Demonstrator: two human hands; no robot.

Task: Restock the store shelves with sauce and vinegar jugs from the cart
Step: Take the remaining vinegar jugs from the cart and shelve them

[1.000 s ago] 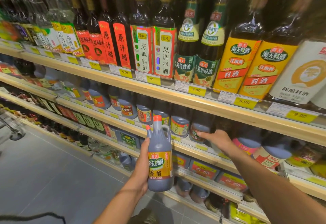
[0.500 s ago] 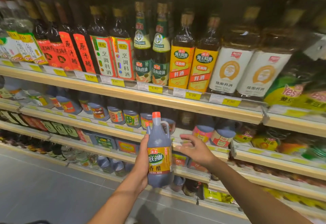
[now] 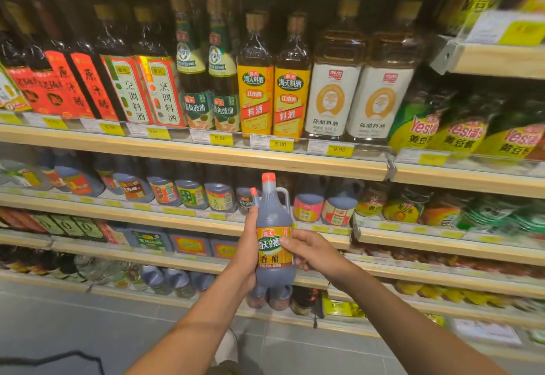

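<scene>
I hold a dark vinegar jug (image 3: 272, 221) upright in front of the shelves. It has an orange-red cap, a side handle and an orange-green label. My left hand (image 3: 246, 252) wraps its left side from behind. My right hand (image 3: 309, 249) touches the label's right edge with thumb and fingers curled round the jug. Behind the jug, the second shelf (image 3: 188, 212) carries a row of similar dark jugs (image 3: 219, 194).
Tall sauce and cooking-wine bottles (image 3: 256, 79) fill the shelf above, with yellow price tags (image 3: 280, 144) along its edge. Green-yellow paste jars (image 3: 460, 135) stand to the right. Lower shelves (image 3: 177, 259) hold flat cans and small jugs. Grey tiled floor (image 3: 73, 324) lies below left.
My right hand left the shelf's jugs and came back onto the vinegar jug's label. My view swung right along the shelves; the jug stayed upright in my left hand.
</scene>
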